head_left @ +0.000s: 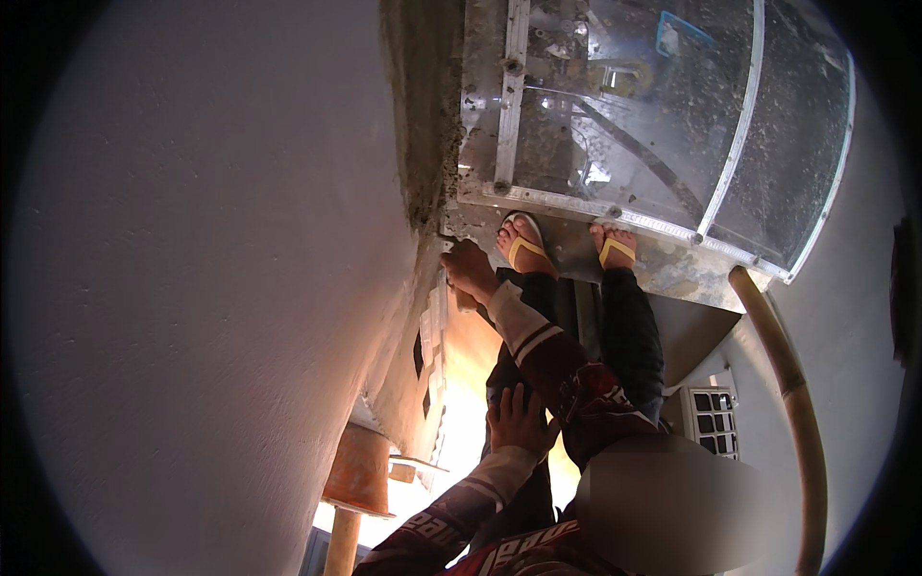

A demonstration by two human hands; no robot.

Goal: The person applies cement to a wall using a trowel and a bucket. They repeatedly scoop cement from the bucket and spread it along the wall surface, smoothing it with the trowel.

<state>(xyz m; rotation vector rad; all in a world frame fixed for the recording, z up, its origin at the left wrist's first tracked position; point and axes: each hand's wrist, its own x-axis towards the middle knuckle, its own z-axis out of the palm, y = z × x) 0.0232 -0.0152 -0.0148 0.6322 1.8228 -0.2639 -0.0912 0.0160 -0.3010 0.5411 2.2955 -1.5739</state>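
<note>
My right hand (469, 269) reaches forward to the foot of the plastered wall (211, 240), its fingers closed around something small I cannot make out, beside a rough strip of dirty grey cement (423, 125) along the wall's edge. Lower in the view, my left hand (514, 422) lies on my dark-trousered leg with its fingers spread, holding nothing. My feet in yellow-strapped sandals (528, 250) are on a narrow grey ledge (730, 288), just short of a dusty see-through panel (634, 115) framed with metal strips.
A bamboo pole (797, 422) leans at the right, near a white grille (711, 422). An orange-brown bucket-like container (357, 466) sits at lower left on a wooden post (341, 542). Bright light shows through an opening below me.
</note>
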